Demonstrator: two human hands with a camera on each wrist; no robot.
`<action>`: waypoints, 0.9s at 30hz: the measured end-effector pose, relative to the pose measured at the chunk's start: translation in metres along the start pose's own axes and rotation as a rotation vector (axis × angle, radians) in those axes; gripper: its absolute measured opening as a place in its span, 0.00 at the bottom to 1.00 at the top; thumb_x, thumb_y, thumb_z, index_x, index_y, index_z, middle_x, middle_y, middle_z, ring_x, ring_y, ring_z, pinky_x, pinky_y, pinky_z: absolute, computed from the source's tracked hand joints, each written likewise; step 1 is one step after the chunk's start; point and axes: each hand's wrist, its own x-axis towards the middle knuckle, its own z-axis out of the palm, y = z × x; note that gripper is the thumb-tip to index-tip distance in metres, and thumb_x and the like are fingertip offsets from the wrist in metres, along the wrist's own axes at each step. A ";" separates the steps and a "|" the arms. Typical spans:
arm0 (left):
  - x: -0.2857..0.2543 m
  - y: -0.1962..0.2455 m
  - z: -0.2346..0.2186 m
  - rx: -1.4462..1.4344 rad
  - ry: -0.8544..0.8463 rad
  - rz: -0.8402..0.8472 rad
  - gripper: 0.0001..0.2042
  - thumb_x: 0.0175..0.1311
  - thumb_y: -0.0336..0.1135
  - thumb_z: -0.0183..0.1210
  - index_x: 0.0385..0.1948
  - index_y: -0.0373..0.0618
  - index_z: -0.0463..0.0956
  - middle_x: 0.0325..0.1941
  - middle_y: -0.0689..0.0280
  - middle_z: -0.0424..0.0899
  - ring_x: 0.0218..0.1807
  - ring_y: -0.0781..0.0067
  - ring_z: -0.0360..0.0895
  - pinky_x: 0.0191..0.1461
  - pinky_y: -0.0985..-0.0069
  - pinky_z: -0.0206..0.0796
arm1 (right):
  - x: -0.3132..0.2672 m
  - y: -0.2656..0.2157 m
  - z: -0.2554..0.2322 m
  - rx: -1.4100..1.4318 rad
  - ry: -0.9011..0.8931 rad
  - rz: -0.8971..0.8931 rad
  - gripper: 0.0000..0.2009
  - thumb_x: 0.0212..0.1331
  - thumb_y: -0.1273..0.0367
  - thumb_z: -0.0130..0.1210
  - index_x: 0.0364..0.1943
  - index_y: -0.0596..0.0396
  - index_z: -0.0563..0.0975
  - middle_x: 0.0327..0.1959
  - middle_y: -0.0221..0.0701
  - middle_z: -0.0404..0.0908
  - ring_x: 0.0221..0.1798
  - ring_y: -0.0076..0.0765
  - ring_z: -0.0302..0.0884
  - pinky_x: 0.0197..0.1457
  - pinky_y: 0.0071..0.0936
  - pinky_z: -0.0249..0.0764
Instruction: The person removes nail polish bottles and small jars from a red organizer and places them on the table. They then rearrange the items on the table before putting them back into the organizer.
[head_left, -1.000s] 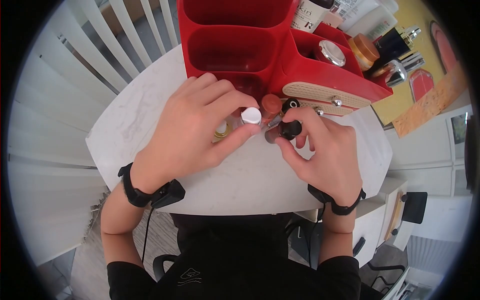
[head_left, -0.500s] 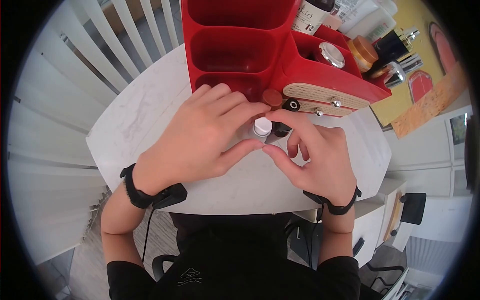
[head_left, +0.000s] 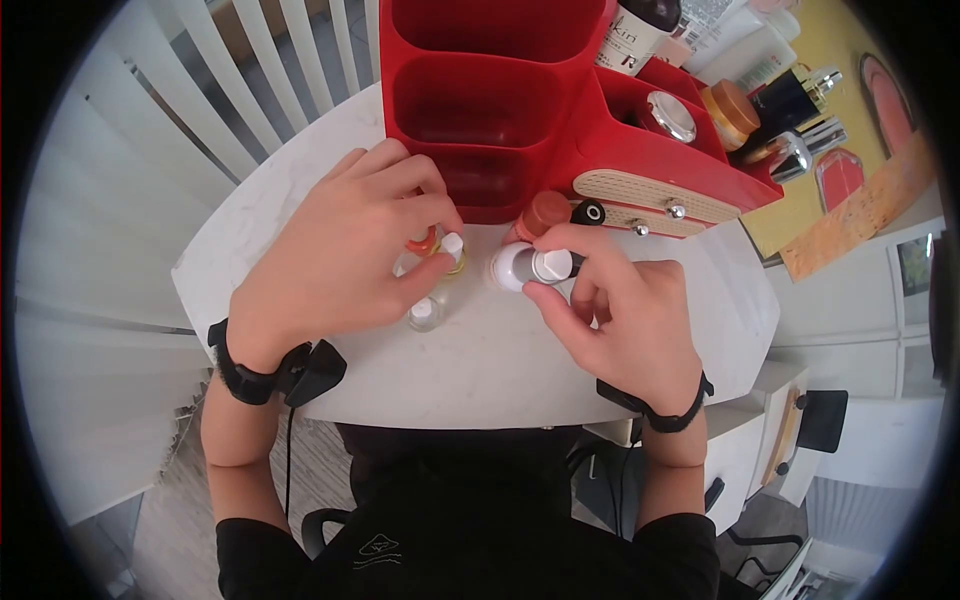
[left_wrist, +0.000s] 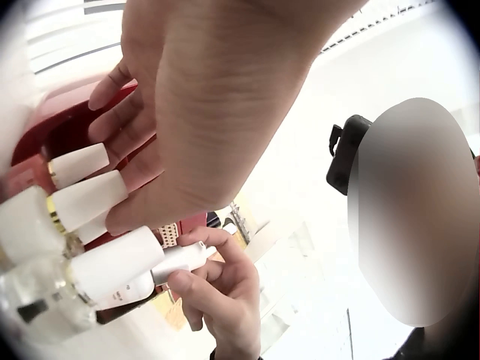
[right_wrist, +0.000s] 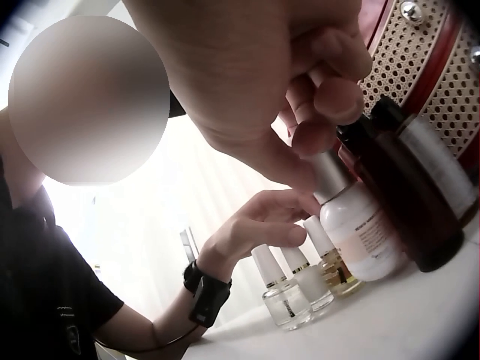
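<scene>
My left hand (head_left: 345, 250) is over a group of small nail polish bottles with white caps, its thumb and index finger pinching the cap of a yellowish nail polish bottle (head_left: 458, 264). A clear nail polish bottle (head_left: 425, 316) stands nearer to me. A milky nail polish bottle (right_wrist: 313, 289) and a red one (left_wrist: 28, 174) are close by. With thumb and index finger, my right hand (head_left: 630, 310) grips the silver cap of a white bottle (head_left: 512, 268), which tilts in the head view. Beside it in the right wrist view is a dark brown bottle (right_wrist: 409, 199).
A red organizer (head_left: 480, 150) with open compartments and woven-front drawers (head_left: 630, 195) stands at the back of the white table (head_left: 460, 385). Its right side holds jars and bottles. An orange-capped bottle (head_left: 543, 215) and a black-capped bottle (head_left: 588, 212) sit before the drawers.
My left hand has moved left, away from the white-capped bottle, to the nail polish bottles. My right hand has let go of a black-capped bottle and now holds the white one.
</scene>
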 end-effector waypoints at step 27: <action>0.007 -0.001 0.002 -0.058 0.089 -0.124 0.13 0.62 0.30 0.72 0.49 0.43 0.89 0.39 0.62 0.88 0.45 0.58 0.82 0.52 0.62 0.75 | -0.004 -0.001 0.014 -0.142 0.059 -0.051 0.21 0.62 0.65 0.76 0.59 0.47 0.83 0.16 0.23 0.79 0.16 0.33 0.78 0.23 0.31 0.70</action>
